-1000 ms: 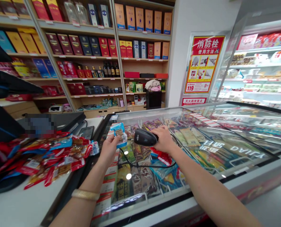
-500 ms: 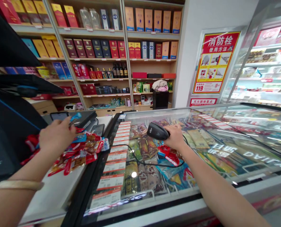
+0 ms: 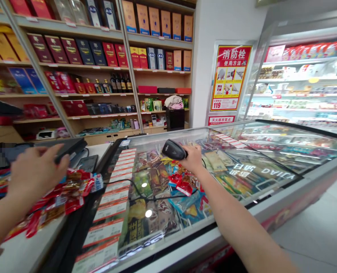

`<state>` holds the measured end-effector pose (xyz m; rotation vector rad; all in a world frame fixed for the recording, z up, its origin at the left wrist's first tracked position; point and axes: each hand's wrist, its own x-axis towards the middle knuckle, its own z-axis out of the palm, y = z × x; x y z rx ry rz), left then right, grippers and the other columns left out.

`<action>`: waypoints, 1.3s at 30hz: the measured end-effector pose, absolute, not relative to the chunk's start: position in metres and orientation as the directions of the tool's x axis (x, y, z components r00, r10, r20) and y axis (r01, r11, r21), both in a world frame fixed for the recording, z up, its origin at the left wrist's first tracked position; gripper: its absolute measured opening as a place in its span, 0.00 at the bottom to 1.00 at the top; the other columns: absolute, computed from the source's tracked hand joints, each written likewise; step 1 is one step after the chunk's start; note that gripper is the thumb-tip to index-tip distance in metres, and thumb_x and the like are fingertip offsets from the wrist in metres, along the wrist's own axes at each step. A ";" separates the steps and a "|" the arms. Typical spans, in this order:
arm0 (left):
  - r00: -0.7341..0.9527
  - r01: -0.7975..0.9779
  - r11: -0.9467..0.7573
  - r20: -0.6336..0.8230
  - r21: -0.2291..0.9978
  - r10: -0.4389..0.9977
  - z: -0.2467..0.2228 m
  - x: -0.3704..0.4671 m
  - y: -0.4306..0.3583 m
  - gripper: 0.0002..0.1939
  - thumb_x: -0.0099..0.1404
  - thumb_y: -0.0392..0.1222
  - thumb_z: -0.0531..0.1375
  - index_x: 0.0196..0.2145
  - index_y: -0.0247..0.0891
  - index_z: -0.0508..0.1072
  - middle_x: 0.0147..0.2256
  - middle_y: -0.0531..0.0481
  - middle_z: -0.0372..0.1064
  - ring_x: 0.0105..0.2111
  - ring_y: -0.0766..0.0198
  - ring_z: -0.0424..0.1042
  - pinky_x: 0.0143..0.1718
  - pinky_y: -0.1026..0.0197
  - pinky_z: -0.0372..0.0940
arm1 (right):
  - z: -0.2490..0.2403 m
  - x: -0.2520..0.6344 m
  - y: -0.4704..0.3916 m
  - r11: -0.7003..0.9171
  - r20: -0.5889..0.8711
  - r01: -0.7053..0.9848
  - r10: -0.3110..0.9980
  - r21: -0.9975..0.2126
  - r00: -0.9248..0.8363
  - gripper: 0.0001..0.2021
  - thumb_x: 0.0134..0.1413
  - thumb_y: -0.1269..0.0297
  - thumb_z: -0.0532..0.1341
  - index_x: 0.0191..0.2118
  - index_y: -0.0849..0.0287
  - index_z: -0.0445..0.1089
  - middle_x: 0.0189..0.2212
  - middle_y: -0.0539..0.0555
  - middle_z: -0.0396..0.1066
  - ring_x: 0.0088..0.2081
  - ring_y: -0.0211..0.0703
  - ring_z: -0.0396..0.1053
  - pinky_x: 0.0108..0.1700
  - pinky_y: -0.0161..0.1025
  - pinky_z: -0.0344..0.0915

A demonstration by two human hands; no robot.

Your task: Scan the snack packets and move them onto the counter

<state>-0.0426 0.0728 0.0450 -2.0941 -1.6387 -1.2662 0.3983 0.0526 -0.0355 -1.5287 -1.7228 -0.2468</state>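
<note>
My right hand (image 3: 192, 158) grips a black barcode scanner (image 3: 174, 149) above the glass lid of the freezer, its head pointing left. Beneath that hand, several small red snack packets (image 3: 184, 184) lie on the glass. The scanner's black cable (image 3: 157, 197) loops over the lid to the left. At the left, my left hand (image 3: 39, 172) hovers over a heap of red and clear snack packets (image 3: 72, 189) with its fingers spread. It looks slightly blurred, and no packet shows in it. A blue-and-white packet end (image 3: 97, 182) sticks out at the heap's right side.
The chest freezer (image 3: 242, 197) holds wrapped ices under its glass, with a row of price labels (image 3: 106, 216) along the left. A phone (image 3: 88, 163) lies on the counter beside the heap. Shelves of boxed bottles (image 3: 100, 68) and a lit fridge (image 3: 305, 87) stand behind.
The blue packet that my left hand pinched has left its fingers, which are now spread. The view has turned right, so the shelves and freezer sit further left. My right hand still holds the scanner.
</note>
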 end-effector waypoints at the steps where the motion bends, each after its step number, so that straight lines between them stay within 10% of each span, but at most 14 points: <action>1: 0.046 0.898 -0.358 0.754 0.256 0.655 0.041 -0.019 0.071 0.15 0.59 0.53 0.58 0.40 0.43 0.74 0.42 0.43 0.71 0.56 0.39 0.68 0.59 0.35 0.62 | -0.035 0.399 0.053 0.231 0.666 0.906 0.742 -0.356 0.073 0.12 0.45 0.61 0.66 0.39 0.55 0.76 0.42 0.57 0.80 0.45 0.53 0.73 0.49 0.45 0.53; 10: 0.652 0.518 -0.757 0.389 0.397 0.651 -0.030 0.209 0.031 0.28 0.61 0.54 0.62 0.56 0.41 0.76 0.60 0.36 0.65 0.60 0.44 0.67 0.64 0.45 0.59 | -0.037 0.414 0.060 0.124 0.675 0.890 0.699 -0.439 0.236 0.12 0.49 0.61 0.65 0.41 0.54 0.76 0.39 0.56 0.80 0.44 0.52 0.73 0.50 0.45 0.53; 16: 0.689 0.692 -0.681 0.062 0.241 0.722 -0.052 0.270 0.025 0.32 0.62 0.57 0.62 0.63 0.50 0.71 0.71 0.38 0.48 0.69 0.29 0.48 0.63 0.26 0.49 | -0.038 0.417 0.062 0.097 0.653 0.880 0.709 -0.465 0.267 0.10 0.51 0.60 0.65 0.40 0.54 0.75 0.40 0.55 0.79 0.45 0.52 0.73 0.51 0.46 0.54; 21: 0.762 0.616 -0.762 0.095 0.199 0.641 -0.061 0.260 0.037 0.24 0.66 0.53 0.59 0.58 0.49 0.75 0.67 0.42 0.60 0.69 0.44 0.53 0.68 0.41 0.52 | -0.039 0.415 0.063 0.120 0.657 0.887 0.717 -0.445 0.232 0.11 0.50 0.58 0.66 0.41 0.53 0.75 0.39 0.55 0.80 0.45 0.52 0.73 0.51 0.47 0.54; 39: 0.063 0.376 -0.355 0.358 0.856 0.932 -0.052 0.139 0.060 0.29 0.45 0.44 0.73 0.47 0.40 0.80 0.53 0.41 0.76 0.55 0.45 0.74 0.57 0.50 0.67 | -0.045 0.403 0.059 0.158 0.613 0.912 0.781 -0.379 0.119 0.14 0.48 0.62 0.65 0.43 0.54 0.77 0.45 0.57 0.79 0.47 0.54 0.73 0.51 0.47 0.51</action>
